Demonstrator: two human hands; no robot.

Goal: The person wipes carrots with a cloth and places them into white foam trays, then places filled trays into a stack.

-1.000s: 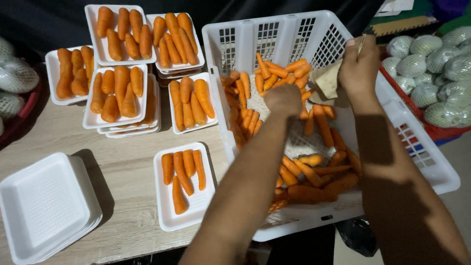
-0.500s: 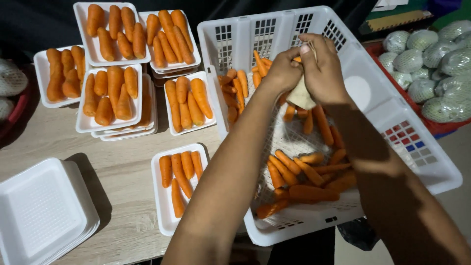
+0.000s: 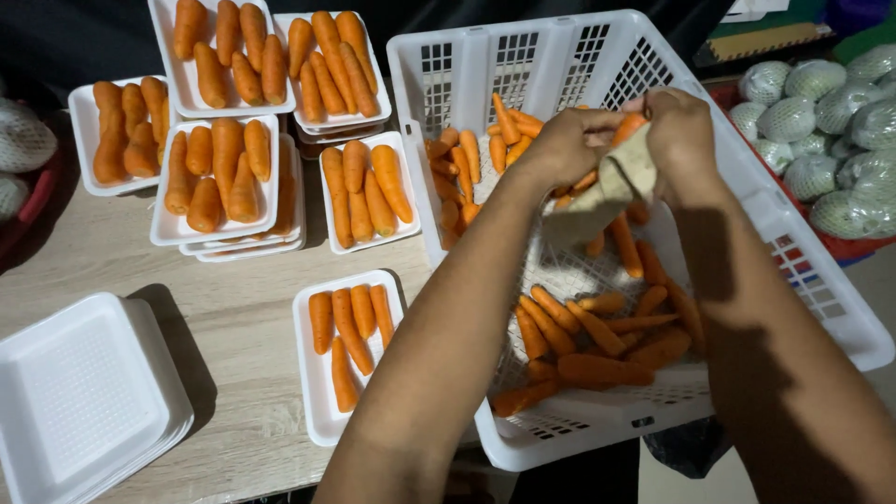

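Note:
Both my hands meet over a white plastic crate (image 3: 546,30) with several loose carrots (image 3: 597,341) on its bottom. My left hand (image 3: 563,142) grips one carrot (image 3: 629,125), of which only an orange end shows. My right hand (image 3: 683,140) presses a beige cloth (image 3: 623,177) around that carrot, and the cloth hangs down between the hands. Left of the crate a white foam tray (image 3: 319,418) lies on the wooden table (image 3: 233,317) with several carrots (image 3: 347,327) in it.
Several filled carrot trays (image 3: 224,168) stand in stacks at the back left. A stack of empty white foam trays (image 3: 84,397) sits at the front left corner. Round green vegetables in netting (image 3: 821,112) fill a red crate on the right.
My left hand lifted a carrot out of the crate and brought it up to my right hand with the cloth. Both hands now work together at the crate's upper middle.

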